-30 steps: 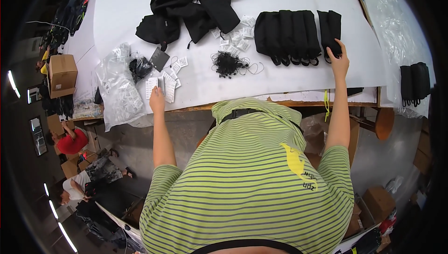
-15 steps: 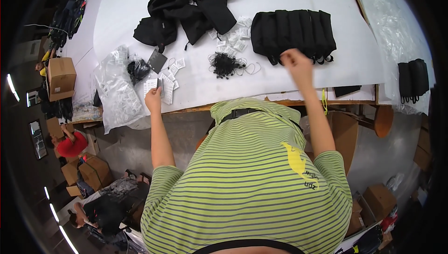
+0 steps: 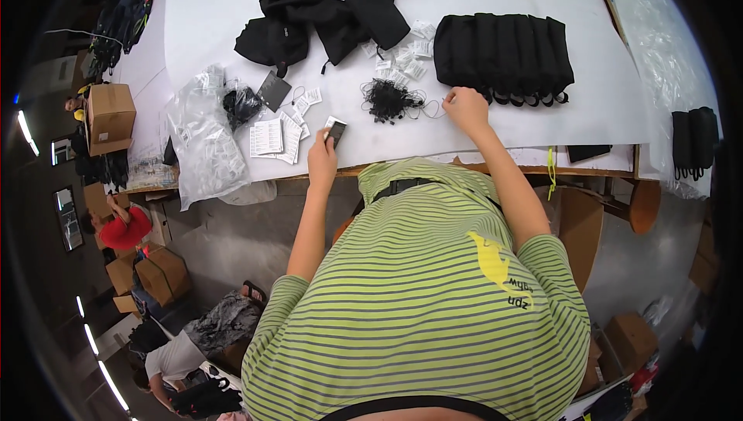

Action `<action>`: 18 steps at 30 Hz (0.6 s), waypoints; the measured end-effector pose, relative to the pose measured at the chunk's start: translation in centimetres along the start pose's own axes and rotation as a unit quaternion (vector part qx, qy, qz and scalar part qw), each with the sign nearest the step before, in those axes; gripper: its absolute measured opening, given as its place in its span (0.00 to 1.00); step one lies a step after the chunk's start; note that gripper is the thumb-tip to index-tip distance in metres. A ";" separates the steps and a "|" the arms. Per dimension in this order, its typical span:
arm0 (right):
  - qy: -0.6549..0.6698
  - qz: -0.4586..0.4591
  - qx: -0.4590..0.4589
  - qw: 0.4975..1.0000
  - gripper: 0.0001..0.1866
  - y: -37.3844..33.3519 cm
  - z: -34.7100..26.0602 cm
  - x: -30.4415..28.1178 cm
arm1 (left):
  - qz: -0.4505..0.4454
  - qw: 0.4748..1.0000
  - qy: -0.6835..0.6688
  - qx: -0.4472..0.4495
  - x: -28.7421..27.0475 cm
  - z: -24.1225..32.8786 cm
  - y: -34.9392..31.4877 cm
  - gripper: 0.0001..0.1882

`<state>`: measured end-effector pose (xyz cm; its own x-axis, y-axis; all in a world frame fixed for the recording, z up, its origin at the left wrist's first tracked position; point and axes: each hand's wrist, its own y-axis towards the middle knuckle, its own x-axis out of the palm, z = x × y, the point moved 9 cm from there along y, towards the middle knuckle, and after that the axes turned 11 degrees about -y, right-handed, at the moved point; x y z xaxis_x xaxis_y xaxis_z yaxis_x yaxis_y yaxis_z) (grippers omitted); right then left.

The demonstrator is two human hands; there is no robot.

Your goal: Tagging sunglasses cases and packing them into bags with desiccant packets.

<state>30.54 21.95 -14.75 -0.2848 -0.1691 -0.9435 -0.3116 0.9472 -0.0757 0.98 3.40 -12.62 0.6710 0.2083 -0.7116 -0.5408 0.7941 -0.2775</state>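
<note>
Carefully now, the left fingers gripped tags while the right fingers seemingly pinched a loop of the cords, where gentle drawing best avoided tangles.

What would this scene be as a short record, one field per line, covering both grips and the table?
Left grip: holding a small black-and-white rectangular card; number of layers unclear
Right grip: fingertips just right of the tangled thin black cords; whether pinching a strand unclear
Table right: black fabric pouches with loops, side by side in a row
Table far side: loose heap of soft black fabric bags
Table left: crumpled clear plastic bag, beside white printed paper tags
</note>
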 end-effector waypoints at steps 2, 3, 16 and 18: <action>0.107 -0.047 0.038 0.992 0.06 0.0 -0.1 -1.3 | 0.080 0.994 -0.007 0.067 -0.8 0.1 0.6 0.17; 0.107 -0.050 0.033 0.992 0.06 -0.1 -0.9 -2.5 | 0.159 0.978 -0.012 0.134 -1.9 0.7 0.4 0.18; 0.620 -0.054 0.029 0.782 0.05 -0.9 -5.4 -10.3 | 0.114 0.966 0.019 0.231 -2.7 3.9 2.4 0.12; 0.589 -0.028 0.011 0.807 0.05 -1.6 -6.7 -12.0 | 0.109 0.962 -0.190 0.164 -3.5 3.5 3.3 0.13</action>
<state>28.38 20.66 -1.12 -0.9396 -0.3415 0.0225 -0.3415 0.9313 -0.1267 -1.34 7.28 -8.75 0.7306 0.5343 -0.4251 -0.5422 0.8324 0.1144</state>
